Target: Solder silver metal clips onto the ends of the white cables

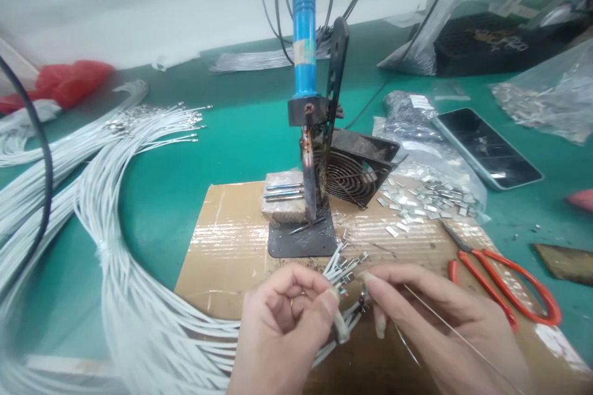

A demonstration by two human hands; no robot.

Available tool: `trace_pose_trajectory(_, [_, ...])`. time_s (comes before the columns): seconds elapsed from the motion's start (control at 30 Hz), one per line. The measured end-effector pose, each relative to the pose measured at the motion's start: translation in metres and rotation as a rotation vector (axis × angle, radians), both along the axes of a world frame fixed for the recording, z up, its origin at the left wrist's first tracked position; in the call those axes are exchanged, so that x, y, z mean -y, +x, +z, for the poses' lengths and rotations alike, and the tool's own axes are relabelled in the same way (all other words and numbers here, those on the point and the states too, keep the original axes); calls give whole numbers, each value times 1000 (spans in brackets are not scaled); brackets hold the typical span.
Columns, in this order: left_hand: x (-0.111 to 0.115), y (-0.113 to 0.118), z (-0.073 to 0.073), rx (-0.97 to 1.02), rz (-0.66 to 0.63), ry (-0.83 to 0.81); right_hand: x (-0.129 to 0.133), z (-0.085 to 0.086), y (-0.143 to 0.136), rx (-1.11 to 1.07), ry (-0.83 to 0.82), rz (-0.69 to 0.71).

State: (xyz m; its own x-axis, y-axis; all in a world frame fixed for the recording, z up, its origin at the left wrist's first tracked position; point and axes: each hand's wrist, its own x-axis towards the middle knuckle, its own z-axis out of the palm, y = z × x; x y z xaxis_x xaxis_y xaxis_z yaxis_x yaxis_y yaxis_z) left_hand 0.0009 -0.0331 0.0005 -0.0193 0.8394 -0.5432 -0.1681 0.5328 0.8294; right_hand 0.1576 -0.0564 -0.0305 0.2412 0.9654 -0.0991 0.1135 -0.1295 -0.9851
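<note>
My left hand (291, 321) is closed in a pinch, thumb against forefinger, at the ends of a bundle of white cables (139, 315). It seems to grip a cable, though the fingers hide most of it. Just right of it, my right hand (435, 315) is also closed, with thumb and forefinger pressed together. A thin silvery wire (456, 327), which looks like solder, runs through its fingers. Small metal cable ends (347, 276) stick up between and behind the hands. Above them stands a soldering iron (304, 31) with a blue handle, held upright, tip down, over a black base plate (301, 244).
Cardboard (227, 228) covers the green bench. Beside the iron lean a black fan (356, 166) and a block with metal rods (280, 197). Loose metal pieces (430, 197), red-handled scissors (500, 278) and a phone (488, 145) lie to the right. More cables (46, 191) fill the left.
</note>
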Motion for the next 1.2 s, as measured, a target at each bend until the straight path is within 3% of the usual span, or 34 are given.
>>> trace_pose_trajectory(0.13, [0,2,2,-8,38,28,0,-3,-8,-119,20,33])
trace_pose_trajectory(0.3, [-1,5,5,-19,46,75,-1,-5,-8,-80,-15,129])
trace_pose_trajectory(0.77, [-3,9,6,-59,49,62,0,-8,-8,-73,4,98])
trace_pose_trajectory(0.97, [-2,8,4,-28,28,58,-4,-4,-14,48,61,-129])
trace_pose_trajectory(1.2, [-3,5,2,-14,5,51,-5,-7,-13,87,75,-167])
